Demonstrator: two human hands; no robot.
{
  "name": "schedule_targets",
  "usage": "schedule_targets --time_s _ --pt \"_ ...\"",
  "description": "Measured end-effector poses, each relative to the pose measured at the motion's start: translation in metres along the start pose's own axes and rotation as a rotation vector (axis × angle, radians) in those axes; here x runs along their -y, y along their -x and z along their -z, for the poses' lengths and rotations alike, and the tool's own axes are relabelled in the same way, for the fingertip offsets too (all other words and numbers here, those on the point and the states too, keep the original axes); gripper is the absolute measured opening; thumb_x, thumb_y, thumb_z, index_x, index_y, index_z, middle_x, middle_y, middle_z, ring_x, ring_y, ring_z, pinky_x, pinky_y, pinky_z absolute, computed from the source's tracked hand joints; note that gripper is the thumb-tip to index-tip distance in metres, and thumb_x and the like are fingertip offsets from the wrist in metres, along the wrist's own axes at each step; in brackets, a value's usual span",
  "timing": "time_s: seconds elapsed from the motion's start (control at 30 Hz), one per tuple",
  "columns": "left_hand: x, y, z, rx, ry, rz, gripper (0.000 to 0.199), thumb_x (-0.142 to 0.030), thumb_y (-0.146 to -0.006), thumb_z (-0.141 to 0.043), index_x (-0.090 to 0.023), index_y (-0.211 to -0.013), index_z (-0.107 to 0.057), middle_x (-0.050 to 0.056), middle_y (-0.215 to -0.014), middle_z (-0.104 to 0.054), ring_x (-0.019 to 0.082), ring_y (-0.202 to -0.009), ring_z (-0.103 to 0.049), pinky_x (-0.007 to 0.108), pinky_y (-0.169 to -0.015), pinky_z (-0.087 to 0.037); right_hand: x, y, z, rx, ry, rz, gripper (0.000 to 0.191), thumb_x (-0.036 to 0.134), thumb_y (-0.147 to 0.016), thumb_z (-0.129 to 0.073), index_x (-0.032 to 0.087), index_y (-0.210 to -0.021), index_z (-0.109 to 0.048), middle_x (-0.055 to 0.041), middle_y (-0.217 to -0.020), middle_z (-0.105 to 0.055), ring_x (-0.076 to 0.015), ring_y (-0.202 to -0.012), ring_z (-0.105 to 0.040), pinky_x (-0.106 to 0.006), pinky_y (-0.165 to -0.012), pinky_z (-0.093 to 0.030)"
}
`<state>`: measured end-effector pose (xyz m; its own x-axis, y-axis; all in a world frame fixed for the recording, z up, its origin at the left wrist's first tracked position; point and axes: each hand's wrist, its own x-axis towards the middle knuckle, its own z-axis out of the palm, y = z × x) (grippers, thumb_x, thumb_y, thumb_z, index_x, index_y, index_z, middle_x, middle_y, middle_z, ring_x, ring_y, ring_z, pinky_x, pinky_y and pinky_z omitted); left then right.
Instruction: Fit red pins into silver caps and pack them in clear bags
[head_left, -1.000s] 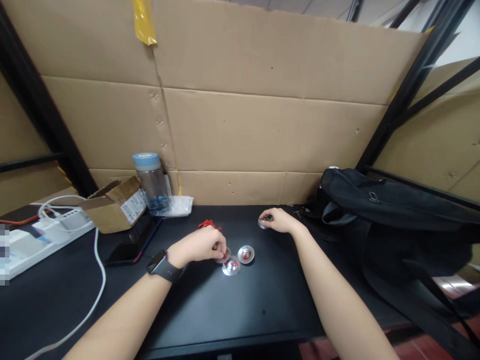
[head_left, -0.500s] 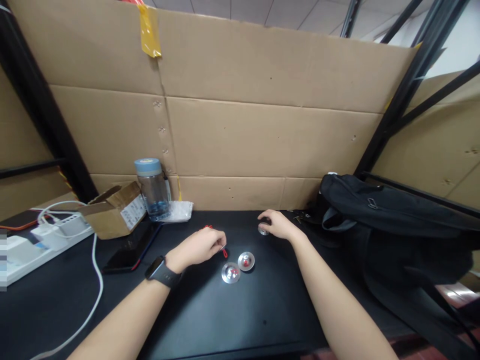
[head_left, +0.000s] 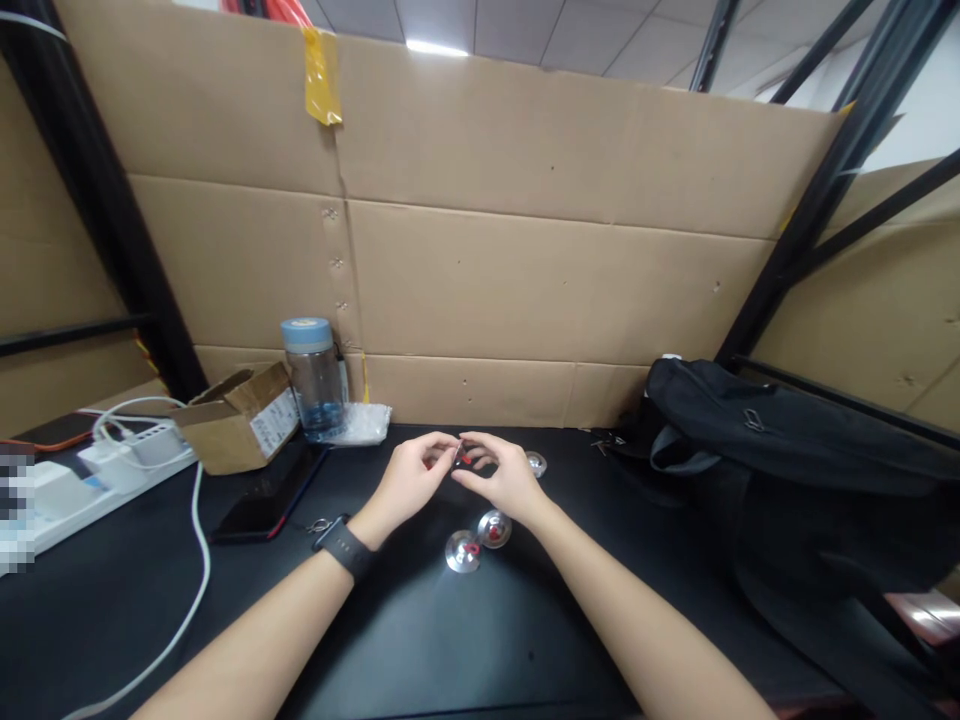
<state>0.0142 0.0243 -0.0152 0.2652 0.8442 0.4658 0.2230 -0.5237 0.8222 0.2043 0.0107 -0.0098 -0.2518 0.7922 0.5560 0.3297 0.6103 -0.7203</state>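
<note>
My left hand point(head_left: 411, 482) and my right hand point(head_left: 506, 478) meet above the black table, fingertips almost touching. Between them shows a bit of red cord point(head_left: 466, 460) on a small dark or shiny piece, mostly hidden by fingers. The left thumb and fingers pinch it; the right thumb and forefinger close around it from the other side. Two silvery domed discs like finger cymbals, a nearer one point(head_left: 459, 553) and a farther one point(head_left: 495, 530), lie side by side below my hands, red loops at their middles. A third disc point(head_left: 537, 463) lies just behind my right hand.
Left of my hands are a small metal loop point(head_left: 319, 525), a phone point(head_left: 262, 500), an open carton point(head_left: 232, 425), a water bottle point(head_left: 313, 385) and a power strip point(head_left: 127, 475) with white cables. A black backpack point(head_left: 757, 450) lies right. A cardboard wall point(head_left: 525, 290) stands behind.
My right hand has left the disc at the back and come left to meet my left hand. The left hand has moved slightly right and away from me. The view has shifted a little.
</note>
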Motion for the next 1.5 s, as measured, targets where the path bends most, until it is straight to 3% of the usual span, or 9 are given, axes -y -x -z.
schedule_targets --time_s 0.27,0.4,0.5,0.7,0.87,1.03,1.17,1.33,1.5 --pt "-0.001 0.0 -0.003 -0.033 0.028 0.013 0.022 -0.034 -0.089 -0.061 -0.017 -0.1 -0.071 0.009 -0.101 -0.076 0.022 -0.086 -0.074 0.03 -0.078 -0.059 0.006 0.003 -0.009 -0.067 0.166 0.107 0.054 0.019 -0.068 -0.072 0.019 -0.122 -0.066 -0.0074 -0.105 -0.074 -0.0198 -0.085 -0.071 -0.032 -0.077 -0.061" --pt "-0.006 -0.001 0.007 -0.076 -0.233 -0.095 0.019 -0.029 -0.091 -0.058 -0.02 -0.098 -0.073 0.006 -0.098 -0.077 0.02 -0.085 -0.073 0.03 -0.079 -0.057 0.002 0.0 -0.004 -0.049 0.282 0.133 0.05 0.017 -0.068 -0.067 0.021 -0.118 -0.065 -0.0049 -0.098 -0.072 -0.0191 -0.082 -0.067 -0.032 -0.077 -0.058" --pt "-0.002 -0.005 0.022 -0.095 -0.445 -0.14 0.018 -0.027 -0.092 -0.058 -0.021 -0.099 -0.074 0.005 -0.099 -0.077 0.02 -0.087 -0.071 0.032 -0.084 -0.055 -0.007 -0.005 0.012 -0.023 0.377 0.067 0.049 0.017 -0.069 -0.067 0.022 -0.118 -0.064 -0.0066 -0.107 -0.068 -0.0199 -0.088 -0.066 -0.032 -0.081 -0.056" --pt "0.016 -0.01 0.041 0.212 -0.649 -0.17 0.01 -0.024 -0.087 -0.066 -0.022 -0.091 -0.075 0.004 -0.093 -0.076 0.02 -0.085 -0.068 0.03 -0.08 -0.05 -0.033 -0.011 0.065 0.07 0.641 -0.156 0.049 0.02 -0.068 -0.072 0.018 -0.117 -0.069 -0.0105 -0.114 -0.064 -0.0235 -0.099 -0.065 -0.032 -0.093 -0.049" --pt "0.023 -0.01 0.041 0.299 -0.723 -0.181 0.01 -0.016 -0.086 -0.066 -0.022 -0.088 -0.074 0.003 -0.086 -0.073 0.018 -0.08 -0.064 0.027 -0.074 -0.045 -0.046 -0.012 0.097 0.176 0.732 -0.292 0.045 0.022 -0.064 -0.078 0.017 -0.108 -0.075 -0.0114 -0.106 -0.072 -0.0262 -0.096 -0.068 -0.03 -0.084 -0.05" --pt "0.023 -0.011 0.045 0.346 -0.748 -0.201 0.01 -0.016 -0.086 -0.066 -0.021 -0.086 -0.074 0.004 -0.086 -0.07 0.018 -0.081 -0.063 0.028 -0.077 -0.045 -0.052 -0.01 0.104 0.215 0.773 -0.343 0.04 0.027 -0.063 -0.079 0.021 -0.103 -0.078 -0.0097 -0.104 -0.077 -0.0288 -0.097 -0.071 -0.031 -0.081 -0.05" --pt "0.009 -0.006 0.035 0.327 -0.717 -0.228 0.009 -0.021 -0.088 -0.065 -0.021 -0.092 -0.073 0.005 -0.093 -0.067 0.018 -0.082 -0.062 0.027 -0.076 -0.047 -0.057 -0.008 0.102 0.251 0.763 -0.388 0.036 0.025 -0.064 -0.079 0.021 -0.1 -0.078 -0.0108 -0.101 -0.078 -0.0297 -0.097 -0.072 -0.031 -0.081 -0.051" --pt "-0.017 0.011 0.004 0.543 -0.501 -0.276 0.015 -0.028 -0.093 -0.06 -0.023 -0.101 -0.072 0.004 -0.096 -0.068 0.017 -0.086 -0.065 0.027 -0.081 -0.049 -0.061 -0.007 0.102 0.301 0.724 -0.369 0.028 0.024 -0.067 -0.076 0.019 -0.095 -0.078 -0.0101 -0.097 -0.078 -0.0264 -0.091 -0.073 -0.028 -0.078 -0.051" --pt "-0.026 0.021 -0.019 0.596 -0.433 -0.344 0.029 -0.027 -0.103 -0.044 -0.025 -0.11 -0.071 0.006 -0.105 -0.07 0.019 -0.099 -0.064 0.03 -0.091 -0.048 -0.061 -0.007 0.106 0.311 0.718 -0.371 0.03 0.019 -0.066 -0.076 0.019 -0.096 -0.078 -0.0082 -0.096 -0.078 -0.0238 -0.088 -0.072 -0.027 -0.077 -0.05"
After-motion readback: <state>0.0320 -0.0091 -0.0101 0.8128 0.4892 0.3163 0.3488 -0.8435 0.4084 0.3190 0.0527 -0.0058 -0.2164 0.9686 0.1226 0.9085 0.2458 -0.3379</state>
